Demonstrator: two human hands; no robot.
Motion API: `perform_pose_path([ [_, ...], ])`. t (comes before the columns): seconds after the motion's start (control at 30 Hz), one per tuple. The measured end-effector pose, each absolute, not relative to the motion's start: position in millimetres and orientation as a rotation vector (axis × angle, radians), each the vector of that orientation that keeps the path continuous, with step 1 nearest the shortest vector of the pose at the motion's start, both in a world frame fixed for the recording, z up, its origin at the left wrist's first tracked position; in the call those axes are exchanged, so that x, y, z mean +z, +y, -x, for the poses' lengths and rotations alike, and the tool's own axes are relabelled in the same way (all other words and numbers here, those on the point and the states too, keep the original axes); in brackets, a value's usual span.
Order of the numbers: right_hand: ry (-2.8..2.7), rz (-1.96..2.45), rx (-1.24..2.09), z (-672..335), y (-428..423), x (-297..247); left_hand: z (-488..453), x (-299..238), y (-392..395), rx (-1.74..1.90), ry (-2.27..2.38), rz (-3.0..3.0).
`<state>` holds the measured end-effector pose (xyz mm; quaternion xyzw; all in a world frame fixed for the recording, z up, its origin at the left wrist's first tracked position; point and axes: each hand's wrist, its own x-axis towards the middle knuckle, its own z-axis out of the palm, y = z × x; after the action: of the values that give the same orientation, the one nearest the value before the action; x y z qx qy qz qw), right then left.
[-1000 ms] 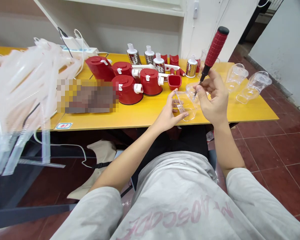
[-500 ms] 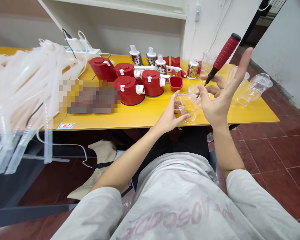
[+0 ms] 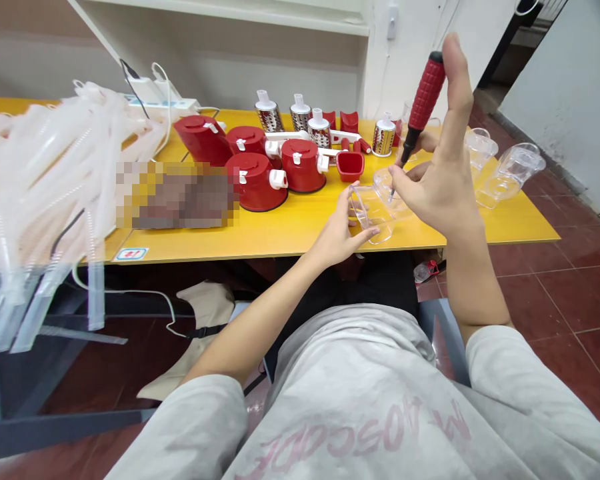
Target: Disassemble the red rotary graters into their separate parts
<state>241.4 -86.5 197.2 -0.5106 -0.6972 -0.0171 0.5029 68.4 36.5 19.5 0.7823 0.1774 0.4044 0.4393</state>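
My left hand (image 3: 340, 230) grips a clear plastic housing (image 3: 373, 210) at its left side, near the table's front edge. Held in my right hand (image 3: 443, 177) is a screwdriver (image 3: 423, 100) with a red handle, tilted a little, its tip down at the clear housing. My thumb and fingers close round its dark lower end, while the index finger is stretched up against the top of the handle. Whatever sits under the tip is too small to make out. Behind the left hand stands a small red tray-like part (image 3: 351, 166).
Several red round housings (image 3: 257, 181) stand left of my hands, with metal grater drums (image 3: 269, 117) behind them. More clear plastic parts (image 3: 513, 170) lie to the right. Clear plastic sleeves (image 3: 75, 187) heap at the left, near a power strip (image 3: 177, 105).
The screwdriver has turned more upright. My right hand has rotated, its index finger moving from sticking out to resting on the handle's end. The left hand and clear housing stay in place.
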Motion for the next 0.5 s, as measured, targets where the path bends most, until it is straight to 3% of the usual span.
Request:
perform_pose_path([
  [0.3, -1.527, 1.045, -0.422, -244, -70, 226, -69, 19, 36, 1.011, 0.44, -1.932],
  [0.5, -1.532, 1.115, -0.487, -242, -65, 237, -68, 20, 35, 0.987, 0.466, -1.933],
])
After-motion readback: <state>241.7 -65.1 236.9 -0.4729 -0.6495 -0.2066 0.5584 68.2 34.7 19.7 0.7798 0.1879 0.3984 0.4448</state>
